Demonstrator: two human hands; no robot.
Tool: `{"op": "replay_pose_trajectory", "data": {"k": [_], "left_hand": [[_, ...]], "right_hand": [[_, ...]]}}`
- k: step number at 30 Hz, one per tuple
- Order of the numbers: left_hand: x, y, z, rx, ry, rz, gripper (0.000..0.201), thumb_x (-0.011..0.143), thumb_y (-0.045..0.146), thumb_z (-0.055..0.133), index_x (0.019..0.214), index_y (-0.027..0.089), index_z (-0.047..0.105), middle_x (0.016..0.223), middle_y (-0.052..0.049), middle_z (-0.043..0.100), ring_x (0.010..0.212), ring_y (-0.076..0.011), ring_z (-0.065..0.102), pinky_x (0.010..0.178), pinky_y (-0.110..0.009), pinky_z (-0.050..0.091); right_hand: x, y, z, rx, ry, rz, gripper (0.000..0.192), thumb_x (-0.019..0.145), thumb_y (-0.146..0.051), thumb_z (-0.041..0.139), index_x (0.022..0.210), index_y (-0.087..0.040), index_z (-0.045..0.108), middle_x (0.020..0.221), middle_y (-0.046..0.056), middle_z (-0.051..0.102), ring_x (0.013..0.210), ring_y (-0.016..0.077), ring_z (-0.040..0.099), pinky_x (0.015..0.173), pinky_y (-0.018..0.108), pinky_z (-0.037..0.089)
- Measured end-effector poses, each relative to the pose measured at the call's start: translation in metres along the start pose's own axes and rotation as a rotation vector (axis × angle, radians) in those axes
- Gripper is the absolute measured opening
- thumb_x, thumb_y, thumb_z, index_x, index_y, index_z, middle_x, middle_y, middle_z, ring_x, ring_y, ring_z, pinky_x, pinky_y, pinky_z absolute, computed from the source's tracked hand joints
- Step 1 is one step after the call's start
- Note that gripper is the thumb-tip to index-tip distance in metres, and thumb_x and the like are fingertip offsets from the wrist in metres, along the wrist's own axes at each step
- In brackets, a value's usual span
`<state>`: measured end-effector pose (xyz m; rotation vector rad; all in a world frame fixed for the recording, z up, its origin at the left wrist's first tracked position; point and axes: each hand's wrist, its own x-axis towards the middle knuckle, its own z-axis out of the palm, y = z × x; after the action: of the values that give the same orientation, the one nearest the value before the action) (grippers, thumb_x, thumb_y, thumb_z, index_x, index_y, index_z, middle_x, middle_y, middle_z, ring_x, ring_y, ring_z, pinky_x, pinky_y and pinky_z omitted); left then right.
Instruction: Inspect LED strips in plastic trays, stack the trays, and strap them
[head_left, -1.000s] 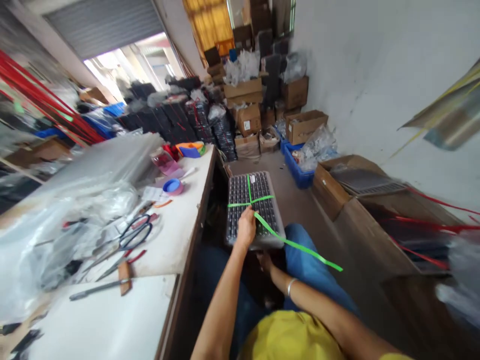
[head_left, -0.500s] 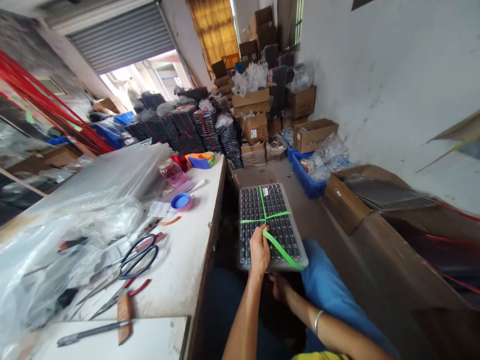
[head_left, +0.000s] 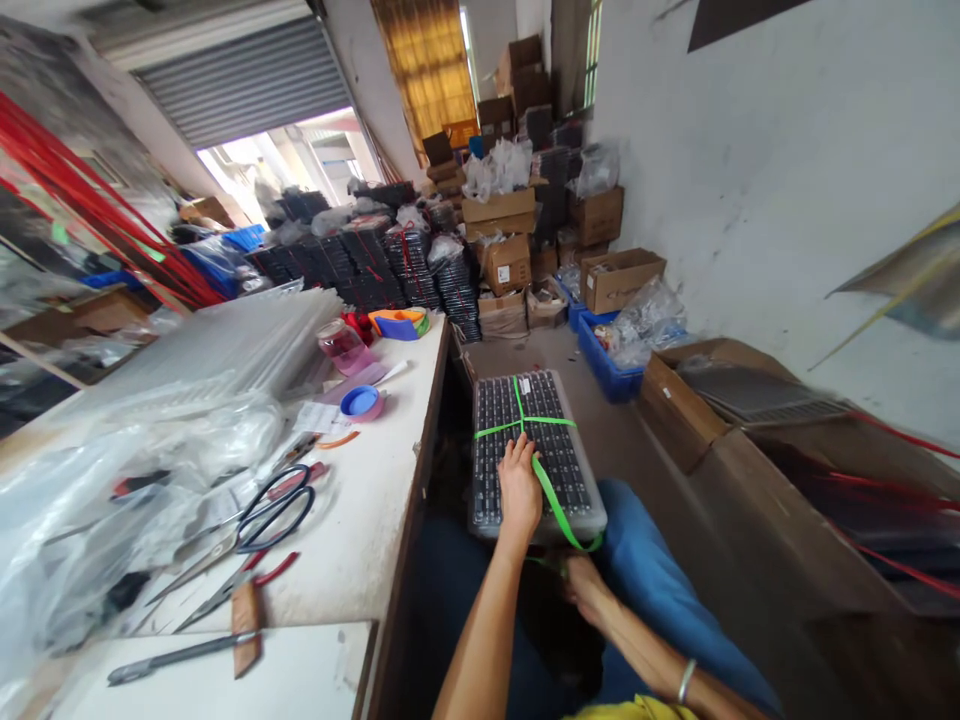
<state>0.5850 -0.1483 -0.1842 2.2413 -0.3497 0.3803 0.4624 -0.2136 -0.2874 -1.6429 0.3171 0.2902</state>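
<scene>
A bundle of clear plastic trays (head_left: 581, 490) filled with rows of black keyboard-like keys lies before me, beside my knee in blue trousers. Green strap (head_left: 551, 421) crosses its top, and a loose length of it runs over the near right edge. Flat on the top of the bundle, my left hand (head_left: 520, 492) has its fingers stretched out near the crossing, with the loose strap passing alongside. Below the near edge, my right hand (head_left: 589, 588) is closed, with green strap showing at its fingers; the fingertips are dark and partly hidden.
On the white table (head_left: 375, 510) at left lie scissors (head_left: 274, 515), red-handled pliers (head_left: 251, 580), a blue-lidded tub (head_left: 361, 402) and plastic bags (head_left: 82, 530). Cardboard boxes (head_left: 690, 400) and a blue crate (head_left: 615, 370) stand at right. Strapped stacks (head_left: 412, 270) fill the back.
My left hand has let go of the strap and flattened onto the bundle. My right hand has moved right at the near edge, with strap now at its fingers. The loose strap has shifted.
</scene>
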Motion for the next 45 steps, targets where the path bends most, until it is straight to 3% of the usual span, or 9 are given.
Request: {"op": "replay_pose_trajectory", "data": {"k": [3, 8, 16, 20, 25, 31, 36, 40, 45], "left_hand": [[0.003, 0.005, 0.010, 0.011, 0.010, -0.011, 0.029, 0.090, 0.016, 0.042, 0.110, 0.017, 0.063, 0.130, -0.011, 0.056, 0.128, -0.0266, 0.043, 0.104, -0.051, 0.037], [0.000, 0.015, 0.028, -0.034, 0.002, -0.018, 0.032, 0.088, 0.009, 0.039, 0.108, 0.013, 0.064, 0.132, -0.015, 0.053, 0.132, -0.0282, 0.039, 0.105, -0.054, 0.034], [-0.010, 0.006, -0.007, -0.165, -0.132, 0.194, 0.027, 0.087, 0.011, 0.043, 0.100, 0.017, 0.066, 0.123, -0.009, 0.062, 0.131, -0.0231, 0.040, 0.105, -0.044, 0.040], [-0.011, 0.003, -0.009, -0.177, -0.181, 0.248, 0.025, 0.088, 0.012, 0.042, 0.095, 0.015, 0.065, 0.108, -0.011, 0.067, 0.129, -0.0236, 0.043, 0.105, -0.045, 0.040], [-0.005, 0.007, -0.004, -0.167, -0.210, 0.230, 0.025, 0.090, 0.015, 0.039, 0.084, 0.016, 0.064, 0.104, -0.011, 0.065, 0.128, -0.0244, 0.044, 0.102, -0.044, 0.041], [-0.002, 0.013, -0.004, -0.177, -0.199, 0.151, 0.025, 0.093, 0.023, 0.040, 0.091, 0.017, 0.065, 0.099, -0.009, 0.063, 0.098, -0.0185, 0.061, 0.088, -0.033, 0.047], [0.000, 0.017, 0.004, -0.161, -0.112, 0.048, 0.030, 0.094, 0.026, 0.038, 0.086, 0.015, 0.064, 0.081, -0.007, 0.059, 0.074, -0.0163, 0.058, 0.071, -0.030, 0.048], [-0.002, 0.019, 0.005, -0.169, -0.086, 0.047, 0.027, 0.094, 0.025, 0.038, 0.089, 0.016, 0.064, 0.090, -0.008, 0.062, 0.086, -0.0183, 0.060, 0.081, -0.033, 0.047], [-0.003, 0.018, 0.001, -0.193, -0.063, 0.110, 0.027, 0.093, 0.021, 0.037, 0.094, 0.018, 0.063, 0.107, -0.009, 0.064, 0.111, -0.0205, 0.056, 0.094, -0.036, 0.044]], "right_hand": [[0.006, 0.003, -0.014, -0.041, 0.028, 0.103, 0.028, 0.095, -0.038, 0.045, 0.083, -0.014, 0.054, 0.058, -0.007, 0.043, 0.040, 0.0030, 0.032, 0.038, 0.016, 0.030], [0.013, 0.003, -0.039, -0.238, 0.026, 0.130, 0.027, 0.091, -0.035, 0.053, 0.077, -0.012, 0.056, 0.064, -0.005, 0.052, 0.052, 0.0065, 0.048, 0.050, 0.020, 0.042], [-0.027, -0.006, -0.028, -0.513, 0.011, -0.062, 0.007, 0.081, -0.014, 0.056, 0.076, -0.014, 0.060, 0.074, 0.002, 0.060, 0.084, 0.0183, 0.056, 0.089, 0.040, 0.038], [-0.036, -0.010, -0.019, -0.462, -0.053, -0.158, 0.020, 0.077, -0.010, 0.045, 0.067, -0.016, 0.061, 0.065, 0.004, 0.061, 0.073, 0.0196, 0.058, 0.082, 0.035, 0.040], [-0.026, -0.015, -0.027, -0.289, 0.030, -0.243, 0.030, 0.082, -0.019, 0.038, 0.102, -0.017, 0.061, 0.094, 0.006, 0.066, 0.090, 0.0191, 0.060, 0.082, 0.031, 0.044], [-0.014, -0.013, -0.028, -0.245, 0.051, -0.194, 0.030, 0.081, -0.021, 0.036, 0.105, -0.016, 0.053, 0.066, -0.001, 0.057, 0.056, 0.0130, 0.055, 0.053, 0.023, 0.045], [-0.026, -0.009, -0.019, -0.491, -0.041, -0.163, 0.045, 0.072, -0.008, 0.040, 0.111, -0.016, 0.058, 0.082, 0.006, 0.063, 0.073, 0.0179, 0.060, 0.069, 0.030, 0.047], [-0.054, -0.008, -0.016, -0.750, -0.226, -0.145, 0.067, 0.065, -0.001, 0.045, 0.130, -0.017, 0.051, 0.093, 0.013, 0.064, 0.091, 0.0273, 0.058, 0.080, 0.040, 0.044], [-0.070, -0.019, -0.027, -0.946, -0.444, -0.243, 0.064, 0.074, -0.003, 0.044, 0.133, -0.025, 0.050, 0.098, 0.012, 0.063, 0.099, 0.0280, 0.055, 0.085, 0.039, 0.041]]}}
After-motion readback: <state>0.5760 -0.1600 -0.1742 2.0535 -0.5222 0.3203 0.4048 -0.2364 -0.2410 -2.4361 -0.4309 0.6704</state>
